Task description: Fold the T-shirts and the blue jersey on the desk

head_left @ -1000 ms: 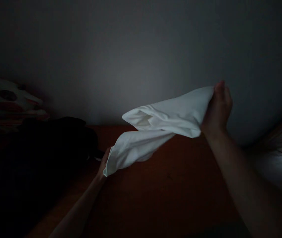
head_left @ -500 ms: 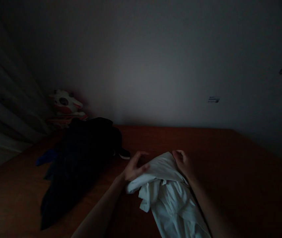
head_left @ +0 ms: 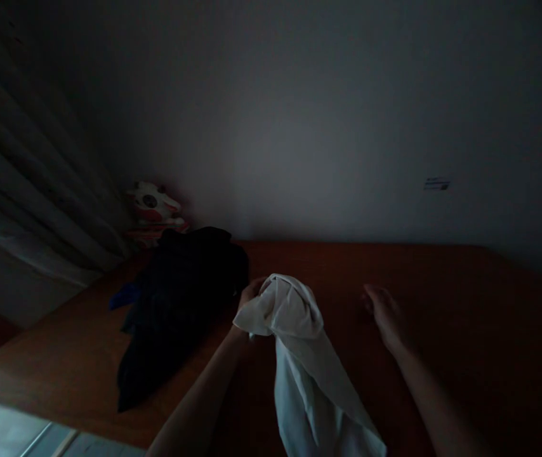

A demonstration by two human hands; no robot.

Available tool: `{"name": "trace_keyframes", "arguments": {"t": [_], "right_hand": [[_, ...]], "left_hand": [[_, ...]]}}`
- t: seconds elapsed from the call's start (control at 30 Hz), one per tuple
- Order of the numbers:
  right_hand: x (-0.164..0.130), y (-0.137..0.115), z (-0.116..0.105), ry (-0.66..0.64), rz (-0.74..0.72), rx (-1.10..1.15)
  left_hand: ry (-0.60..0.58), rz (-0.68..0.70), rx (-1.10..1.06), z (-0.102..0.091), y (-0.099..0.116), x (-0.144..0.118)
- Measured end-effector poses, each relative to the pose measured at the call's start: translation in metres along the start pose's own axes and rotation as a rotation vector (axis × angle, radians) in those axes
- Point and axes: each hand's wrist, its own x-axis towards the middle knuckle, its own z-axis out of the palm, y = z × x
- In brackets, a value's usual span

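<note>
A white cloth garment, bunched at the top, hangs in long folds toward the bottom edge of the view; its exact kind does not show. My left hand is closed on the upper left of this garment, with most of its fingers hidden behind the fabric. Off to the right, apart from the cloth, my right hand is held above the table with curled fingers. Nothing shows in it, though the light is dim and the fingers are slightly blurred.
On the brown wooden table a heap of dark clothing lies left of my hands, with a blue piece by it. A cow-like toy sits at the back left corner, near a pale curtain. Behind is a wall.
My right hand has let go of the white garment and moved right. My left hand has closed on the garment, whose top is now raised and bunched. The view has turned slightly left.
</note>
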Motion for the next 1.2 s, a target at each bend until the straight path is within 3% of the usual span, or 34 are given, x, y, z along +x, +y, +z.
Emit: {"name": "trace_keyframes", "arguments": {"t": [0.1,0.17,0.3,0.4,0.47,0.57,0.63,0.73,0.87,0.97,1.1,1.2], "right_hand": [[-0.017,-0.01,0.008,-0.085,-0.131,-0.004],[-0.036,-0.02,0.013,-0.261,-0.306,-0.104],[-0.081,-0.034,0.026,-0.767,-0.71,-0.413],[-0.102,-0.034,0.036,-0.902,-0.791,-0.582],[-0.105,-0.032,0.041,-0.905,-0.754,-0.592],[-0.095,-0.029,0.042,-0.831,-0.606,-0.41],[-0.082,-0.027,0.039,-0.669,-0.423,-0.195],[-0.057,-0.02,0.034,-0.317,-0.141,0.158],[-0.03,-0.011,0.026,-0.078,0.032,0.296],[-0.025,-0.012,0.019,-0.118,0.084,0.342],[-0.027,-0.016,0.01,-0.408,0.158,0.288],[-0.025,-0.011,0.009,-0.351,0.034,0.05]], "left_hand": [[0.102,0.068,0.047,-0.004,0.002,0.0],[0.101,0.118,0.099,-0.003,0.004,-0.006],[-0.094,0.208,0.276,0.001,0.008,-0.018],[-0.234,0.309,0.439,-0.002,0.011,-0.02],[-0.343,0.387,0.545,-0.009,0.012,-0.019],[-0.533,0.492,0.656,-0.022,0.013,-0.016],[-0.602,0.537,0.691,-0.029,0.013,-0.014],[-0.615,0.549,0.744,-0.029,0.012,-0.012],[-0.575,0.423,0.646,-0.017,0.013,-0.013],[-0.43,0.19,0.284,-0.009,0.022,-0.017],[-0.241,-0.194,-0.291,-0.009,0.037,-0.016],[-0.167,-0.319,-0.436,-0.013,0.037,-0.007]]}}
